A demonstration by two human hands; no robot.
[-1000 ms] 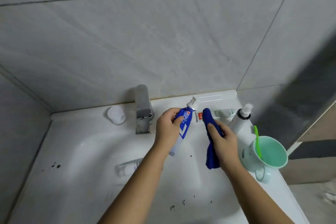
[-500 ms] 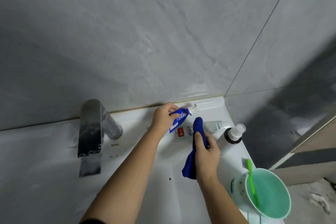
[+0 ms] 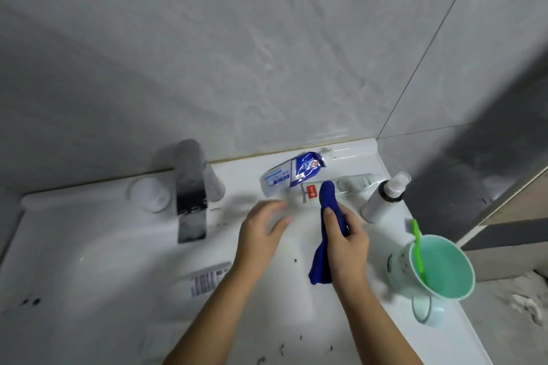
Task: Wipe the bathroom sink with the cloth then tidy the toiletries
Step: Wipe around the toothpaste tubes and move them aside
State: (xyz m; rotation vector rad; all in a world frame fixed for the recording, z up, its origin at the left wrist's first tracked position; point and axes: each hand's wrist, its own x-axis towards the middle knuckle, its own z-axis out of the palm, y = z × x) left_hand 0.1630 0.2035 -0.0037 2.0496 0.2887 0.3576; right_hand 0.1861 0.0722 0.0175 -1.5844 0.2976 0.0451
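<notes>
Gripping cloth (image 3: 327, 225); toothpaste (image 3: 293, 172) seemingly released

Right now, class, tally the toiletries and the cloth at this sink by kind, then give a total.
tubes: 3 (blue tube, white tube, barcoded tube)
bottle: 1
cup: 1
toothbrush: 1
pot: 1
cloth: 1
Total: 8

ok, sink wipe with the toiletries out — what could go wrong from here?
1. The spray bottle stands upright just right of the blue cloth held in the right hand; a wide swipe could topple it.
2. The green cup with its toothbrush sits by the sink rim's right edge; a nudge may push it off.
</notes>
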